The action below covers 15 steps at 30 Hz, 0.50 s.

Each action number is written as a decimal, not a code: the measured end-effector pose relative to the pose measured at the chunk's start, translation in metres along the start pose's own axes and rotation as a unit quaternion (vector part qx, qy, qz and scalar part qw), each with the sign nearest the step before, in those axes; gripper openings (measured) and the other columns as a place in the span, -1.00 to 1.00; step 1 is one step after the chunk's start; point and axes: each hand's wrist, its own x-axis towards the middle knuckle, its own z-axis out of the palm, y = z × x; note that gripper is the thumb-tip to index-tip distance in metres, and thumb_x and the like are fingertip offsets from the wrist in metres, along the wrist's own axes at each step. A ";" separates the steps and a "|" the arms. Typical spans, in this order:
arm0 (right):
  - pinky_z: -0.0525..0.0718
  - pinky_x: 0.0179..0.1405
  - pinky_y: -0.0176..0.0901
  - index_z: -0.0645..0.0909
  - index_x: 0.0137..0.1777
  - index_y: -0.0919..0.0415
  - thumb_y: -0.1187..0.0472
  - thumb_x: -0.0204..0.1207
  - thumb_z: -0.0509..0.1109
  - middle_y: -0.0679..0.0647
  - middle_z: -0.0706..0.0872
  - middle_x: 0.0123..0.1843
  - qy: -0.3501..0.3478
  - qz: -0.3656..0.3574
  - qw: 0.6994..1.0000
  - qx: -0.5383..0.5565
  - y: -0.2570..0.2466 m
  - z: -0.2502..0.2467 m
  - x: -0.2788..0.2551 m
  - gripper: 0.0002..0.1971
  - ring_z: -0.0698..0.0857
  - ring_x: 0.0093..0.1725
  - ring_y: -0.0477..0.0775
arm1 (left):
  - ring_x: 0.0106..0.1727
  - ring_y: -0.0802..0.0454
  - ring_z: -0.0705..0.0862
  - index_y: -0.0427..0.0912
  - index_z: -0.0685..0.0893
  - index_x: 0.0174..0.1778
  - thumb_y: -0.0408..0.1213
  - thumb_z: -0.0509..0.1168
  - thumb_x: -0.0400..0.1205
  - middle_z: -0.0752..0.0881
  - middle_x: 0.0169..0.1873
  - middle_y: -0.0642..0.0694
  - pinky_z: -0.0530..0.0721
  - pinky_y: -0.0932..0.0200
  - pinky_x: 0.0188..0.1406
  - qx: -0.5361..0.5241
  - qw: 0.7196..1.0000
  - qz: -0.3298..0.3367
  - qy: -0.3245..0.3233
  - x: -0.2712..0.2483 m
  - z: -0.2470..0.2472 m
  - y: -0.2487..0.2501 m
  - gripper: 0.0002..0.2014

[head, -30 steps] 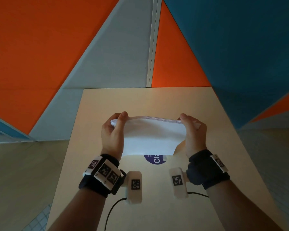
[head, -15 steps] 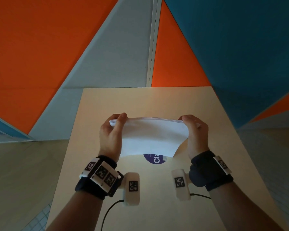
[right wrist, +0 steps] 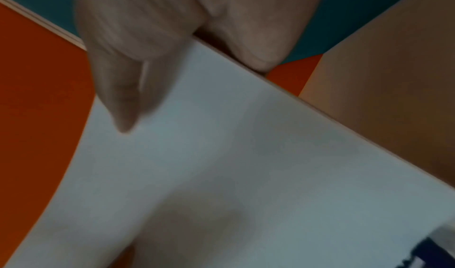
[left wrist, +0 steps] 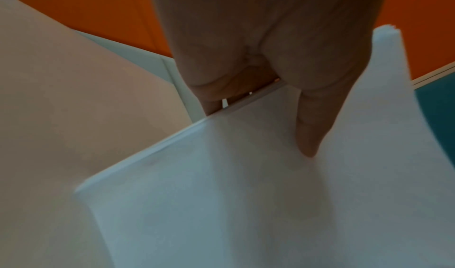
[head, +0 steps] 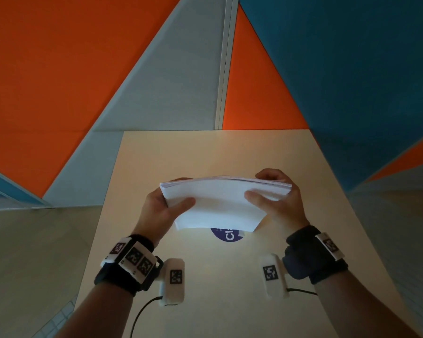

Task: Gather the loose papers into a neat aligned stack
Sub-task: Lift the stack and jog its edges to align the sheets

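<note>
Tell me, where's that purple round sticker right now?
In the head view, the purple round sticker lies on the table at its middle, half hidden beneath the near edge of the paper stack held between both hands.

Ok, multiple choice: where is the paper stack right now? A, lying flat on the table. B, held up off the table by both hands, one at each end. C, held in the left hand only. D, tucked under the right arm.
B: the left hand and the right hand each grip an end of the paper stack, which is raised above the table.
</note>
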 end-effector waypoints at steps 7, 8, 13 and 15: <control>0.75 -0.34 -0.12 0.75 -0.14 0.25 0.48 0.26 0.66 0.06 0.84 -0.23 -0.003 0.064 0.998 -0.014 0.008 0.006 -0.005 -0.77 0.81 -0.24 -0.03 | -0.02 0.02 0.82 0.06 0.83 -0.06 -0.39 0.56 0.41 0.87 -0.07 -0.04 0.74 -0.01 0.03 -0.018 0.999 -0.029 0.004 -0.005 0.013 -0.004 -0.72; 0.74 -0.35 -0.13 0.76 -0.17 0.26 0.47 0.27 0.67 0.09 0.84 -0.23 -0.001 0.058 0.998 -0.018 0.007 0.008 -0.006 -0.79 0.81 -0.26 -0.02 | -0.01 -0.01 0.82 0.11 0.83 -0.07 -0.34 0.56 0.38 0.87 -0.05 -0.05 0.76 -0.01 0.04 -0.027 0.999 -0.028 0.009 -0.006 0.014 -0.003 -0.72; 0.76 -0.40 -0.15 0.75 -0.08 0.39 0.50 0.26 0.66 0.07 0.86 -0.23 0.007 0.077 0.997 0.013 0.002 0.002 -0.007 -0.76 0.84 -0.26 -0.03 | -0.04 0.04 0.84 0.13 0.85 -0.15 -0.43 0.56 0.44 0.87 -0.09 -0.03 0.78 0.08 -0.01 -0.030 0.999 -0.015 0.003 -0.010 0.012 0.002 -0.71; 0.82 -0.31 -0.05 0.75 -0.01 0.38 0.49 0.24 0.67 0.12 0.88 -0.14 0.008 0.095 0.995 0.011 0.009 0.001 -0.010 -0.69 0.86 -0.18 0.04 | -0.06 0.04 0.84 0.12 0.85 -0.18 -0.47 0.55 0.44 0.88 -0.11 -0.02 0.76 0.05 0.00 -0.021 0.999 -0.031 0.005 -0.012 0.012 -0.003 -0.70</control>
